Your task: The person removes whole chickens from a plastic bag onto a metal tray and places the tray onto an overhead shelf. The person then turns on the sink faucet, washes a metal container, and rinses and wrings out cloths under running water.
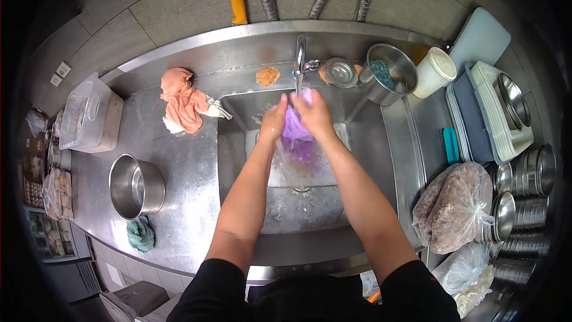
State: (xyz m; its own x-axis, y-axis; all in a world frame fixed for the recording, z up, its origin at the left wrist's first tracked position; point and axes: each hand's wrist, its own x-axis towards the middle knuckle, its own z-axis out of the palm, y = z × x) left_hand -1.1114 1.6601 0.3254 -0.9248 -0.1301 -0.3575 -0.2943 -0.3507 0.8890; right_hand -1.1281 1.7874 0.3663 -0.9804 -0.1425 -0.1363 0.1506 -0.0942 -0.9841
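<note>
Under the running faucet (300, 53), a wet purple cloth (295, 126) hangs between my two hands over the steel sink (369, 173). My left hand (274, 120) is closed on the cloth's left side. On its right side, my right hand (314, 115) grips it too. The lower part of the cloth reaches toward the foamy water in the basin and is partly blurred. Water splashes around both hands.
Left counter: pink cloth (186, 104), steel pot (136, 186), green cloth (140, 234), plastic bin (92, 113). Behind the sink: orange scrubber (267, 76), steel pot with green scourer (390, 74), white tub (436, 72). Right: teal brush (450, 145), bagged food (459, 203), stacked trays (494, 113).
</note>
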